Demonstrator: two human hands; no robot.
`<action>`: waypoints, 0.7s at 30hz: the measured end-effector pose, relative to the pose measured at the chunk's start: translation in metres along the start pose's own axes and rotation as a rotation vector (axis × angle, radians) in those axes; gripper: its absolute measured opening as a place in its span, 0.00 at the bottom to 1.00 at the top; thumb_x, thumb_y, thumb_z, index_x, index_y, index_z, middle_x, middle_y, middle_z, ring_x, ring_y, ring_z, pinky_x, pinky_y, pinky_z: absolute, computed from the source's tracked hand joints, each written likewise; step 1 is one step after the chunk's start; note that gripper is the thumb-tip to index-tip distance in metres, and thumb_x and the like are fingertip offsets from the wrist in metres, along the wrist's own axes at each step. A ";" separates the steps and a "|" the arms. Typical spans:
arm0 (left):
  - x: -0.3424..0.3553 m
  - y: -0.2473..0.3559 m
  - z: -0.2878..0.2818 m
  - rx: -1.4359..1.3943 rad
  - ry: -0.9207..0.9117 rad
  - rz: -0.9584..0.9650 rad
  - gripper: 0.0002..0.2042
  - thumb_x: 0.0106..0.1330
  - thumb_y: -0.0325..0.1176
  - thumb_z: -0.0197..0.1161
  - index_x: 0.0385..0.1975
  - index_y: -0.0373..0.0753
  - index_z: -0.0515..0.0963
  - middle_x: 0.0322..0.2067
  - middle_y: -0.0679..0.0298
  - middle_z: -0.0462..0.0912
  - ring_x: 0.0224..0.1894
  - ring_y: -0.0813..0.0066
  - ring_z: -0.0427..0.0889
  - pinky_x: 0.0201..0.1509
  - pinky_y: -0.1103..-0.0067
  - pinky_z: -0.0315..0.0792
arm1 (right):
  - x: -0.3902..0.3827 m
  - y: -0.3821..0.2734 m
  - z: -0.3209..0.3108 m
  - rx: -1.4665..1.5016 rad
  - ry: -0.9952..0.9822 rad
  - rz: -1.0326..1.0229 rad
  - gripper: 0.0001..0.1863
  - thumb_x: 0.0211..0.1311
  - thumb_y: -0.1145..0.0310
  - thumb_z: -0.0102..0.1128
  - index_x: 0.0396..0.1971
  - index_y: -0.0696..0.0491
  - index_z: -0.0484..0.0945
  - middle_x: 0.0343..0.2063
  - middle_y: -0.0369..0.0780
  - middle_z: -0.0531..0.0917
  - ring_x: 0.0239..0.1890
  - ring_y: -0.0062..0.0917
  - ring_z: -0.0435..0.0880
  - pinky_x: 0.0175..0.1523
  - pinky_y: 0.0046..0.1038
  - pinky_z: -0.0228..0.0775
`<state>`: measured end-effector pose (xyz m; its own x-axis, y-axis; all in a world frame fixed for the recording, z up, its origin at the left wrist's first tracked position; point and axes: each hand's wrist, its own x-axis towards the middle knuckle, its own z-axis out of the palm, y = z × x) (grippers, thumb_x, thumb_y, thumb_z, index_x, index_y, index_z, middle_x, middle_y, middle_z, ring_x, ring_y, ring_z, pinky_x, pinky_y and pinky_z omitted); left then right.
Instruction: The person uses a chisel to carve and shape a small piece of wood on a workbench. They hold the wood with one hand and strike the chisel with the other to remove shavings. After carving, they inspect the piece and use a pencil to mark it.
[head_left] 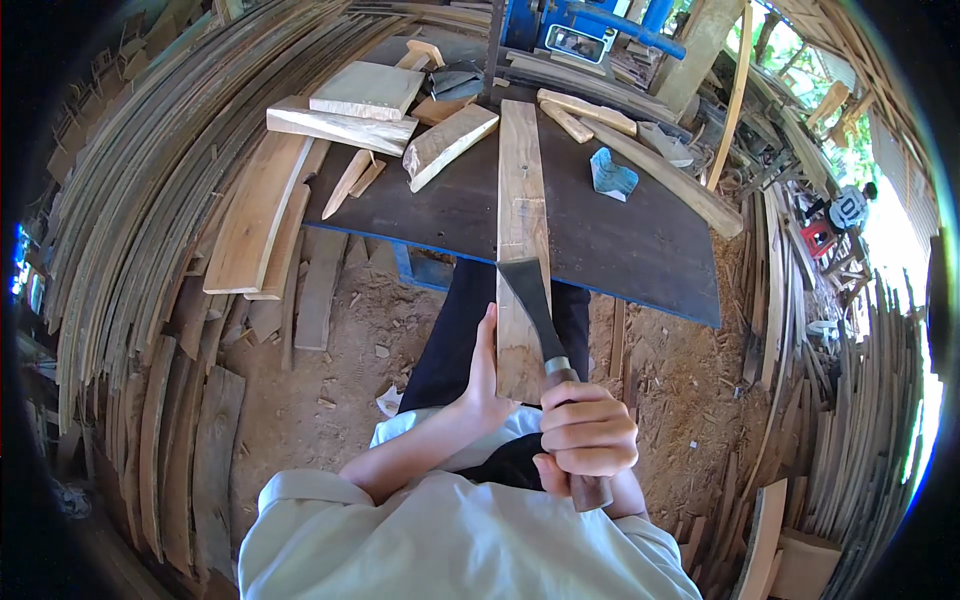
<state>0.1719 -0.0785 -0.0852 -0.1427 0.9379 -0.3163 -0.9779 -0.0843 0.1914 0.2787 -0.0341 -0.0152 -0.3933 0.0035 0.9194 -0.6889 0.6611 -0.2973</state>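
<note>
My right hand (588, 432) is wrapped around the wooden handle of a broad chisel (538, 318). The chisel's dark, flared blade points away from me, its wide edge over the top face of a long, narrow wooden board (522, 185). My left hand (488, 370) holds the board's near end, with fingers stretched along its left side; the rest of the grip is hidden beneath. The board's far part rests on a dark table (640, 250) and its near end juts over my lap. Marks cross the wood near the blade.
Offcuts (450, 148) and a thick block (368, 90) lie on the table's left, with a blue paper scrap (613, 175) on its right. Blue machinery (600, 35) stands behind. Stacked planks (150, 200) line both sides. Another person (850, 207) is far right.
</note>
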 end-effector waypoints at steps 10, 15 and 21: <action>0.003 0.003 -0.008 0.014 -0.211 -0.126 0.39 0.64 0.70 0.38 0.44 0.32 0.71 0.30 0.59 0.73 0.32 0.66 0.74 0.41 0.72 0.71 | -0.024 -0.016 0.018 -0.113 -0.084 -0.061 0.12 0.37 0.80 0.61 0.08 0.54 0.67 0.11 0.35 0.72 0.16 0.26 0.74 0.25 0.28 0.73; 0.001 0.003 -0.007 0.043 -0.161 -0.118 0.39 0.63 0.70 0.38 0.43 0.32 0.71 0.29 0.59 0.73 0.31 0.66 0.74 0.41 0.73 0.71 | -0.033 -0.005 0.014 -0.089 -0.039 -0.069 0.11 0.37 0.81 0.61 0.09 0.54 0.68 0.13 0.36 0.72 0.17 0.27 0.74 0.30 0.30 0.74; 0.001 0.002 -0.009 -0.060 -0.227 -0.179 0.40 0.63 0.72 0.35 0.43 0.33 0.72 0.30 0.57 0.76 0.31 0.63 0.77 0.41 0.71 0.73 | -0.025 0.010 0.022 -0.166 -0.077 -0.042 0.12 0.35 0.80 0.63 0.09 0.53 0.67 0.13 0.34 0.71 0.18 0.26 0.73 0.33 0.29 0.73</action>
<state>0.1683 -0.0807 -0.0936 0.0640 0.9903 -0.1232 -0.9927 0.0758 0.0938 0.2686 -0.0445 -0.0470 -0.4163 -0.0801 0.9057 -0.5982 0.7743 -0.2065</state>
